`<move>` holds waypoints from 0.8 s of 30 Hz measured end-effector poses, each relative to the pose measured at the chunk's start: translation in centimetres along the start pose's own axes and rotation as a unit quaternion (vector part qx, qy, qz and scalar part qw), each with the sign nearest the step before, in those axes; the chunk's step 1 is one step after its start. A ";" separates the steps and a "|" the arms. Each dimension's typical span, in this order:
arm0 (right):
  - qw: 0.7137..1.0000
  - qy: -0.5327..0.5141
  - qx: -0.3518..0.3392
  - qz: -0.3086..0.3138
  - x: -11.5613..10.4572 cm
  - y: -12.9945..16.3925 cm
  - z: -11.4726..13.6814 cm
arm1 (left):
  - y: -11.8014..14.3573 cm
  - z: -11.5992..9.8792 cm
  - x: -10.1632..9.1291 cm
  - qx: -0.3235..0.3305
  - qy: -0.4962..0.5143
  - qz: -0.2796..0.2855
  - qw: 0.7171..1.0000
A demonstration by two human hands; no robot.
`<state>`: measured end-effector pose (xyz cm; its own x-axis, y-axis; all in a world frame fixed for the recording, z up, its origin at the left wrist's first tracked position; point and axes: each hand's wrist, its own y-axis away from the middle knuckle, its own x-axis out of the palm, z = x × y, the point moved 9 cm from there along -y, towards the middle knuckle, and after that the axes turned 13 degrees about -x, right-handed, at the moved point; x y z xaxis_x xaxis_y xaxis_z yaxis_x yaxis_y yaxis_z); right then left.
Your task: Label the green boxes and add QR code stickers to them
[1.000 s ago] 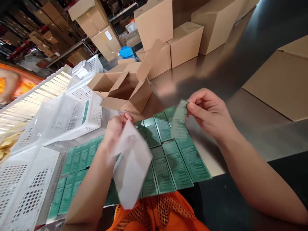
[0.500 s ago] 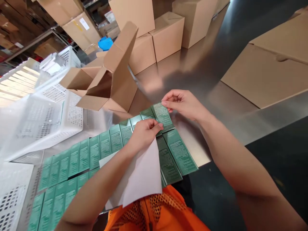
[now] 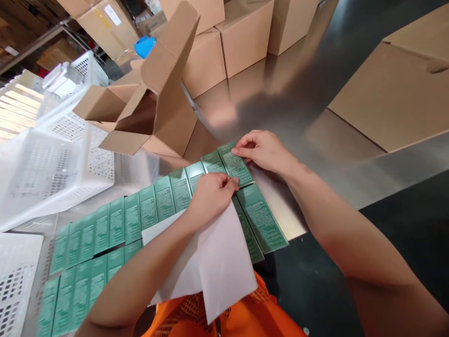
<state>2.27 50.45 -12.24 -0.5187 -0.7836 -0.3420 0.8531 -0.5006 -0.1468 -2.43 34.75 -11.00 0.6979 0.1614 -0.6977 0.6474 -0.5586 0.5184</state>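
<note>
Right fingers (image 3: 242, 152) have lowered the label (image 3: 237, 165) onto the green boxes (image 3: 164, 199).

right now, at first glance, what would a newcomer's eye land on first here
Probably the green boxes, laid side by side in two rows in front of the person. Next, the white paper beneath the left hand, and the right hand, its fingers at the far row's right end. Beyond, left of centre, an open carton stands out with a tall flap raised.

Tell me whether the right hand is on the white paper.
No: the right hand is at a green box, while the paper extends from under the left hand.
</note>
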 end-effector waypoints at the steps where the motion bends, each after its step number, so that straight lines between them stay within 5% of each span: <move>1: 1.000 -0.002 0.009 0.003 0.2 0.0 -0.2 | 0.0 0.0 0.0 0.000 -0.005 0.001 1.000; 24: 0.995 0.096 0.023 0.008 0.3 -0.1 -0.1 | -1.0 -0.8 0.4 -0.003 -0.056 0.046 0.997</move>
<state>2.04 50.25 -12.42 -0.4817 -0.7089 -0.5152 0.8549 -0.5093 -0.0985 -2.58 36.04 -11.44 0.7164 0.0174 -0.6974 0.5838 -0.5623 0.5857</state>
